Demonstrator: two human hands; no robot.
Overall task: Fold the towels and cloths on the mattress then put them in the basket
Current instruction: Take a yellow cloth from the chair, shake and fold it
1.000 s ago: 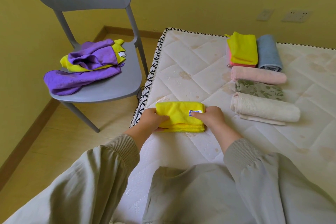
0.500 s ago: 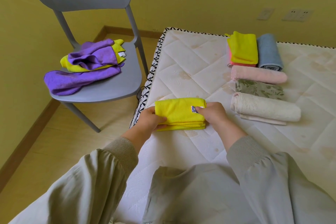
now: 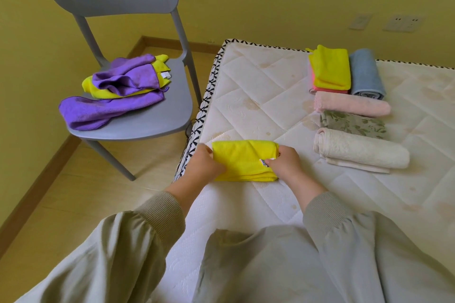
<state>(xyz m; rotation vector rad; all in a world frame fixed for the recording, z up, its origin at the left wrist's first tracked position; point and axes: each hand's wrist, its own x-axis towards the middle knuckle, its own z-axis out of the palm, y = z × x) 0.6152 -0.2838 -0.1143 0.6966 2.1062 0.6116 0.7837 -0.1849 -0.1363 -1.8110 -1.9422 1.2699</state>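
Gripping folded yellow cloth (image 3: 242, 161) at mattress (image 3: 258, 96) edge with left hand (image 3: 204, 167) and right hand (image 3: 285, 165) each clamped on one end; judged soft, light, limp, best pinched through all layers.

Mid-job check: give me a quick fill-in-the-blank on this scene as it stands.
1. The left hand and right hand grip a folded ____ cloth on the mattress.
2. The loose purple and yellow cloths lie on the grey ____.
3. The patterned towel lies between the cream roll and the ____ roll.
Missing words: yellow; chair; pink.
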